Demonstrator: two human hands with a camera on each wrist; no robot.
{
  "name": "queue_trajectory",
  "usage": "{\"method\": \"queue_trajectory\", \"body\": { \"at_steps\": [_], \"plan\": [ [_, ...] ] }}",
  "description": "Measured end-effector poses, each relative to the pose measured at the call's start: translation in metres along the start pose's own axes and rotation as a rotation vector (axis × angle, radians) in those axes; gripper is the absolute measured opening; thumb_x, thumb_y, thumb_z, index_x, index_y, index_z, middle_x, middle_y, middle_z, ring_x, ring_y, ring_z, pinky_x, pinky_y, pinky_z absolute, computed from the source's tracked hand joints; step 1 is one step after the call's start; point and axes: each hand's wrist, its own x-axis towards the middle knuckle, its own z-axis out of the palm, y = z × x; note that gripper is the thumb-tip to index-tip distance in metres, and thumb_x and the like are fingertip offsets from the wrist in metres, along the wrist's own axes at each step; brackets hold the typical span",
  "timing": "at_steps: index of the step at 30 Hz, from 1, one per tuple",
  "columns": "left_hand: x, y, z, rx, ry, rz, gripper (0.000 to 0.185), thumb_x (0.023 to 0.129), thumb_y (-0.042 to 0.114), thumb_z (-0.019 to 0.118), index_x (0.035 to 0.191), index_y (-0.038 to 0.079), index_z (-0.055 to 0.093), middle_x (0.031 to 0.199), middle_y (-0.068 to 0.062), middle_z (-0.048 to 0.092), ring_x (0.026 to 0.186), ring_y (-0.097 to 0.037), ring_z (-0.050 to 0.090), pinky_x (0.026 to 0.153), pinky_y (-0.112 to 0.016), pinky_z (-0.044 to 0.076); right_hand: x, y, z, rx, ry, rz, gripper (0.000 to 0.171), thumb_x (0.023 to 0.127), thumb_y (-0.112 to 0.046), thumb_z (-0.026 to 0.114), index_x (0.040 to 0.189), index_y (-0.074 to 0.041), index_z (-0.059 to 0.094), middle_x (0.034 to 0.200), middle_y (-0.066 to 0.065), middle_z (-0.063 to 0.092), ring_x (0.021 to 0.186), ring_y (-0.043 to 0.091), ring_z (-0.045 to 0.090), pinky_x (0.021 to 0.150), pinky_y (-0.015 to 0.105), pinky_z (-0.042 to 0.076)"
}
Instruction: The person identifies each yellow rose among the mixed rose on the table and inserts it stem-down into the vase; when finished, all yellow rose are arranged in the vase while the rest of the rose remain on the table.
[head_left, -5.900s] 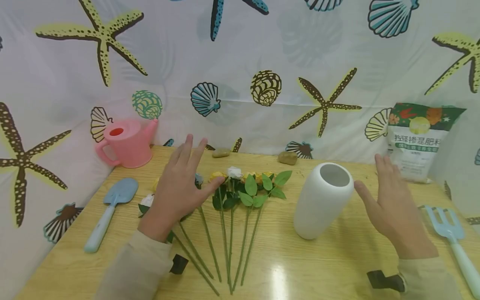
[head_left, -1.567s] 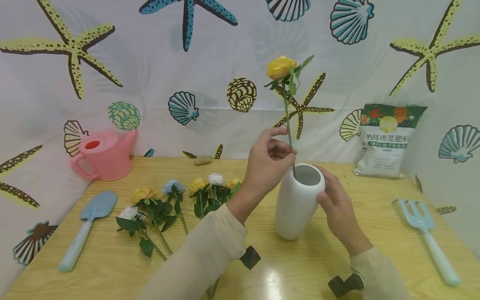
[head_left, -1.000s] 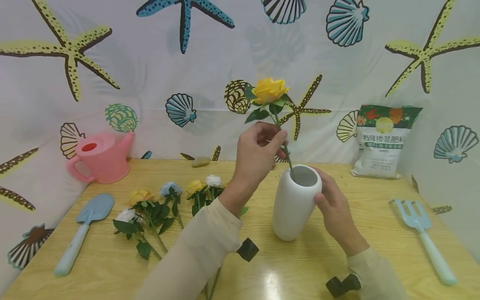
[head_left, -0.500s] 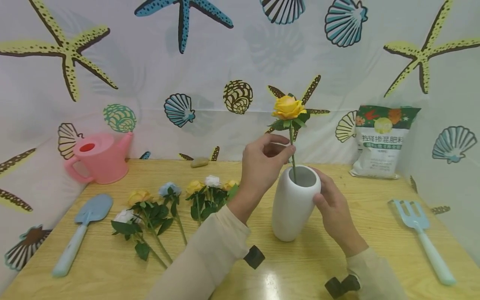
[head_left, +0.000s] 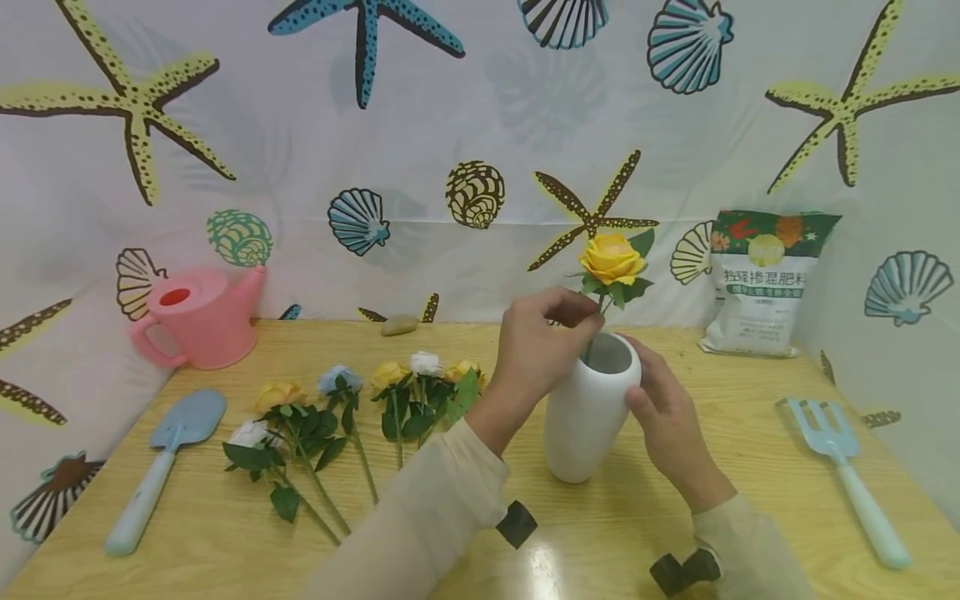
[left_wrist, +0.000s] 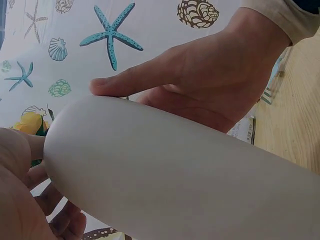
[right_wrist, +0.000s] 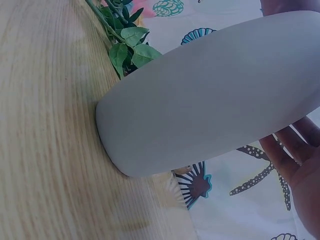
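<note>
A yellow rose (head_left: 612,260) stands with its stem down inside the mouth of a white vase (head_left: 585,425). My left hand (head_left: 542,346) pinches that stem between thumb and fingers just above the rim. From the right side, my right hand (head_left: 675,417) holds the upper part of the vase, thumb in front and fingers behind. In the left wrist view the vase (left_wrist: 165,165) hides most of the rose (left_wrist: 29,124). The right wrist view shows the base of the vase (right_wrist: 200,100) on the wooden table, with the right hand's fingers along its side.
Several flowers lie left of the vase, among them a blue rose (head_left: 339,379) and a white rose (head_left: 251,433). Beyond them are a blue trowel (head_left: 176,442) and a pink watering can (head_left: 206,321). A fertilizer bag (head_left: 765,287) and a hand fork (head_left: 843,467) lie right; a stone (head_left: 399,325) sits behind.
Both hands began apart and holding nothing. The left hand brought the yellow rose to the vase and has lowered its stem deeper inside. The right hand took hold of the vase and stays there.
</note>
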Motion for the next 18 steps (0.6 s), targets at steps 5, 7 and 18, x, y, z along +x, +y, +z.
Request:
{"method": "queue_trajectory", "body": {
  "at_steps": [5,7,18],
  "plan": [
    [-0.0029,-0.0039,0.0044,0.010,-0.016,0.004,0.007,0.089,0.016,0.075,0.096,0.014,0.078,0.096,0.003,0.075,0.099,-0.011,0.062,0.092,-0.037,0.051,0.0007,-0.0007,-0.0002,-0.005,-0.008,0.000,0.050,0.109,-0.032,0.045,0.156,-0.019,0.036,0.155,0.015,0.044,0.137,0.040,0.047,0.108,0.051,0.046],
    [-0.0036,-0.0051,0.0052,-0.004,-0.018,0.010,0.007,0.089,0.016,0.076,0.094,0.013,0.078,0.097,0.002,0.075,0.100,-0.012,0.061,0.093,-0.038,0.049,0.0008,-0.0005,-0.0001,0.001,-0.002,-0.005,0.050,0.109,-0.033,0.046,0.156,-0.018,0.037,0.155,0.016,0.045,0.136,0.038,0.048,0.106,0.033,0.047],
    [-0.0047,-0.0106,0.0070,-0.022,-0.040,0.022,0.007,0.088,0.017,0.077,0.091,0.011,0.080,0.101,-0.001,0.074,0.102,-0.016,0.060,0.087,-0.032,0.049,0.0002,0.0021,-0.0006,0.026,0.016,-0.015,0.051,0.108,-0.032,0.049,0.155,-0.015,0.039,0.153,0.021,0.047,0.133,0.029,0.051,0.097,0.010,0.043]
  ]
}}
